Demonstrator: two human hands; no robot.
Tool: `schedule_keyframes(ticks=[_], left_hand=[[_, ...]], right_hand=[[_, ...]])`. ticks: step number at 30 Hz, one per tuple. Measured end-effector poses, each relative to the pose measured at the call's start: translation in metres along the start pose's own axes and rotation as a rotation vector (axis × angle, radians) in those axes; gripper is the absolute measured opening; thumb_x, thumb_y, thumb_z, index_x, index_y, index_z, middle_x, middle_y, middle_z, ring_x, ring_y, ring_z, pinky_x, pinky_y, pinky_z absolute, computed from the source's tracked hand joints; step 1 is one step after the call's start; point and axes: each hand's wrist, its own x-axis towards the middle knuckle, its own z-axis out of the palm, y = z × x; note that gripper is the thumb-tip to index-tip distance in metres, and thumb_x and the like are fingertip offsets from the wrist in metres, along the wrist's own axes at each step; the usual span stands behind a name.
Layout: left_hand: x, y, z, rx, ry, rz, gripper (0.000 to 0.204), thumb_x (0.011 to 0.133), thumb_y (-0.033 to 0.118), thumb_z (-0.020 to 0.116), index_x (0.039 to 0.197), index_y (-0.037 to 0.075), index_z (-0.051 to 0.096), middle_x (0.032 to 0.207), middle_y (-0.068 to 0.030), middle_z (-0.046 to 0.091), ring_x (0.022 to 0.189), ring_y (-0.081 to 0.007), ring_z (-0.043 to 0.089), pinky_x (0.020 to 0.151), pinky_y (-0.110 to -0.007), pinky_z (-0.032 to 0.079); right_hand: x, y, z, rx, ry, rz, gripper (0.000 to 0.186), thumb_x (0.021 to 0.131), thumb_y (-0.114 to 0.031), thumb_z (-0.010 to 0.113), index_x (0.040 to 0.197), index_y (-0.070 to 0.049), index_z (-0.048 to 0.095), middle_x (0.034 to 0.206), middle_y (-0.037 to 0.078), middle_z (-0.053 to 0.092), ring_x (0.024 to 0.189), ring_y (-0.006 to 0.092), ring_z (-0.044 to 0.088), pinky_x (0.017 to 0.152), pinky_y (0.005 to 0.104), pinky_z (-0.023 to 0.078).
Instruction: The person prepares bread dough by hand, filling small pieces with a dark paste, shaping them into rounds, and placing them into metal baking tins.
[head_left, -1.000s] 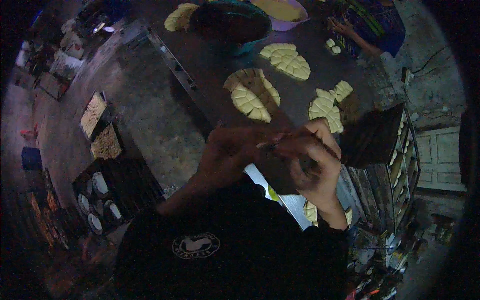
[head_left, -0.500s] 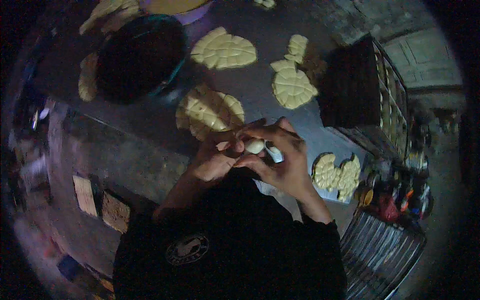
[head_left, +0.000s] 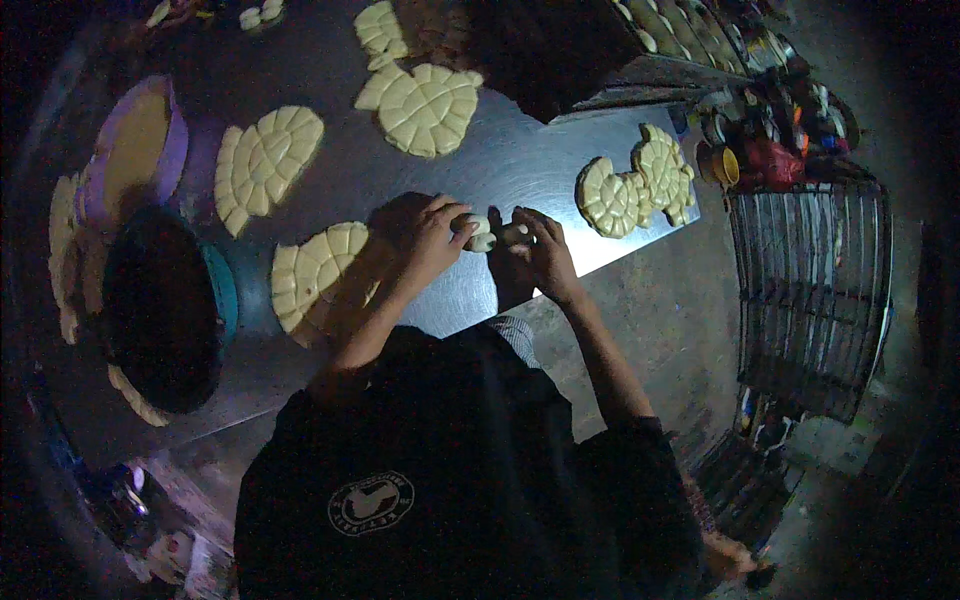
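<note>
My left hand (head_left: 436, 245) is closed around a small pale dough piece (head_left: 480, 236), which looks folded or doubled, just above the metal table (head_left: 525, 150). A short gap to the right, my right hand (head_left: 550, 262) has its fingers bent together, with a small pale bit (head_left: 522, 230) at the fingertips, probably dough. Beside my left forearm lies a flattened dough slab (head_left: 325, 270) scored into segments, partly in shadow. More scored slabs lie farther off: one at the left (head_left: 265, 165), another in the middle (head_left: 425, 110), and a joined pair (head_left: 610, 198) near the right end.
A dark tub (head_left: 160, 310) with a teal edge stands at left, by a purple basin (head_left: 170, 150). Dark stacked trays (head_left: 640, 75) hold pale pieces at the far right. Beyond the table's end stand a yellow cup (head_left: 722, 165) and a metal rack (head_left: 810, 290). Another person's limb (head_left: 730, 555) shows lower right.
The view has swung to the right. My hands, earlier close together around the pale dough, have come apart; the left one keeps the dough piece.
</note>
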Motion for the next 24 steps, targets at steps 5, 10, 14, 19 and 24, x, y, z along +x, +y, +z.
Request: schedule_keyframes(ticks=[5, 10, 14, 19, 24], left_hand=[[0.012, 0.004, 0.01, 0.028, -0.136, -0.091, 0.022, 0.08, 0.018, 0.074, 0.093, 0.001, 0.071, 0.09, -0.0135, 0.068, 0.087, -0.0319, 0.064, 0.078, -0.04, 0.051], [0.011, 0.029, 0.009, 0.045, -0.099, -0.205, 0.026, 0.086, 0.019, 0.07, 0.108, 0.004, 0.069, 0.095, -0.0148, 0.069, 0.087, -0.0326, 0.066, 0.08, -0.038, 0.051], [-0.005, 0.023, 0.014, 0.164, 0.076, -0.176, 0.035, 0.091, 0.02, 0.066, 0.122, 0.004, 0.061, 0.116, -0.0169, 0.065, 0.108, -0.03, 0.061, 0.096, -0.037, 0.046], [-0.004, 0.043, 0.022, 0.266, 0.275, -0.27, 0.029, 0.096, 0.015, 0.06, 0.124, 0.006, 0.06, 0.113, -0.0095, 0.064, 0.093, -0.0199, 0.062, 0.082, -0.031, 0.05], [0.043, 0.107, 0.077, 0.122, 0.221, -0.322, 0.023, 0.095, 0.012, 0.059, 0.116, 0.005, 0.064, 0.106, -0.0073, 0.065, 0.093, -0.0187, 0.062, 0.078, -0.029, 0.05]], right_hand=[[0.012, 0.02, -0.002, 0.281, -0.162, 0.234, 0.046, 0.083, -0.015, 0.072, 0.125, -0.006, 0.055, 0.121, 0.017, 0.061, 0.109, 0.0328, 0.061, 0.091, 0.0414, 0.05], [0.019, 0.033, 0.008, 0.189, -0.331, 0.004, 0.051, 0.084, -0.014, 0.066, 0.132, -0.007, 0.048, 0.12, 0.016, 0.06, 0.11, 0.0366, 0.058, 0.093, 0.0429, 0.048], [0.013, 0.039, -0.06, 0.011, -0.04, -0.113, 0.049, 0.078, -0.01, 0.069, 0.126, -0.009, 0.057, 0.109, 0.013, 0.066, 0.106, 0.0337, 0.06, 0.094, 0.04, 0.046], [-0.035, 0.172, -0.151, -0.242, 0.371, 0.385, 0.015, 0.081, -0.01, 0.072, 0.092, -0.001, 0.067, 0.096, 0.016, 0.067, 0.093, 0.0347, 0.064, 0.08, 0.0441, 0.05], [-0.037, 0.238, -0.161, -0.025, 0.033, 0.534, 0.03, 0.085, -0.026, 0.072, 0.088, 0.003, 0.066, 0.09, 0.024, 0.062, 0.085, 0.0396, 0.06, 0.073, 0.0482, 0.048]])
